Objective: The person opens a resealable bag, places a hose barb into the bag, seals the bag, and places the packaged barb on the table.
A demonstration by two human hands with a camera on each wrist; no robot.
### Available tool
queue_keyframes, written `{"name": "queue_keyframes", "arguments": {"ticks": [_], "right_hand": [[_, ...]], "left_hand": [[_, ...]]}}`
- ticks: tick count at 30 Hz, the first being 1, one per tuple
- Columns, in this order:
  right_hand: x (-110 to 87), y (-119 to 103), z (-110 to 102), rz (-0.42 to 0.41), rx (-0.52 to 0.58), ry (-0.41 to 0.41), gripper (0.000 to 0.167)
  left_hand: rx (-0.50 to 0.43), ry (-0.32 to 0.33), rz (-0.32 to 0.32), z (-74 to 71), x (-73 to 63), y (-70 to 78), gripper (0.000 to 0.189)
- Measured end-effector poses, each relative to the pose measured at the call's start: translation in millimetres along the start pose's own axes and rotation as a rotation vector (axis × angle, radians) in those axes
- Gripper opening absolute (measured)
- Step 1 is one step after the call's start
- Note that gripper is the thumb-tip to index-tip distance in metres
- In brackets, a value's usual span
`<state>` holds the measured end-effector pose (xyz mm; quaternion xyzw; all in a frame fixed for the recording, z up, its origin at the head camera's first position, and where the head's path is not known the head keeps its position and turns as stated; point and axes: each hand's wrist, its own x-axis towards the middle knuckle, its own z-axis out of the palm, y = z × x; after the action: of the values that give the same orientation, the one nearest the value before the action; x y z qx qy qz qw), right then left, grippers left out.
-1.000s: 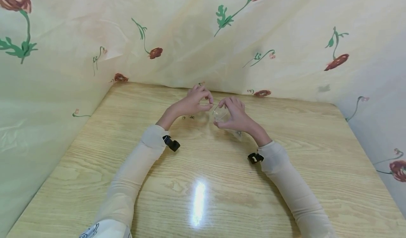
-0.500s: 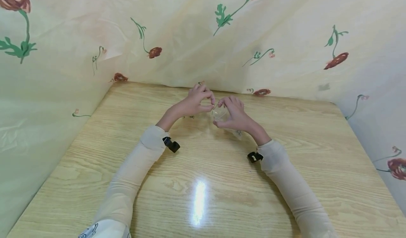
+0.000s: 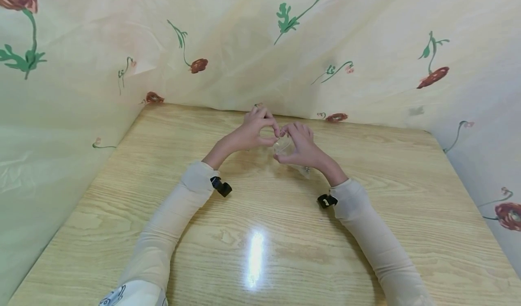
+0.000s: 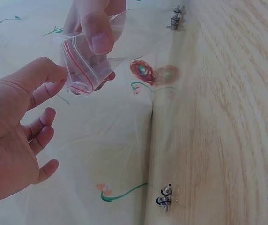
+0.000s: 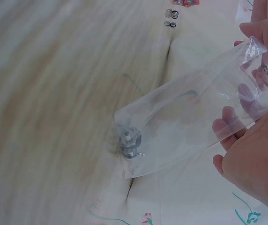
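Observation:
My right hand holds a clear zip-lock bag near its mouth, thumb and fingers spread apart at the opening. A red line runs along the bag's seal in the left wrist view. Several small silver metal fittings lie in the bag's bottom corner. My left hand is at the bag's mouth, thumb and index finger together. Through the plastic, a tiny metal fitting shows at those fingertips; its shape is mostly hidden. The left hand's other fingers are loosely bent in the left wrist view.
More small metal fittings with dark rings stand on the wooden table, near its back edge, below my left hand. A flower-printed cloth hangs behind the table and along its sides.
My left hand has moved slightly right, bringing its pinched fingertips to the bag's mouth. It now covers the loose fittings in the head view. The right hand stays nearly still.

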<state>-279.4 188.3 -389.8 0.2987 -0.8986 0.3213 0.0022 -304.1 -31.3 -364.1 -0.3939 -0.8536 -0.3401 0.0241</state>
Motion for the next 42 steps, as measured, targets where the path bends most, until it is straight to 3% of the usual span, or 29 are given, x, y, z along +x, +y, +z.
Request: {"name": "queue_keyframes", "arguments": {"ticks": [10,42], "right_hand": [[0.1,-1.4,-1.8,-0.006,0.004,-0.006,0.054],[-0.3,0.3,0.6,-0.013,0.001,-0.002,0.049]], "left_hand": [[0.018,0.030,0.019,4.8,0.2,0.0,0.005],[0.044,0.013,0.017,10.1,-1.4,4.1,0.005]]}}
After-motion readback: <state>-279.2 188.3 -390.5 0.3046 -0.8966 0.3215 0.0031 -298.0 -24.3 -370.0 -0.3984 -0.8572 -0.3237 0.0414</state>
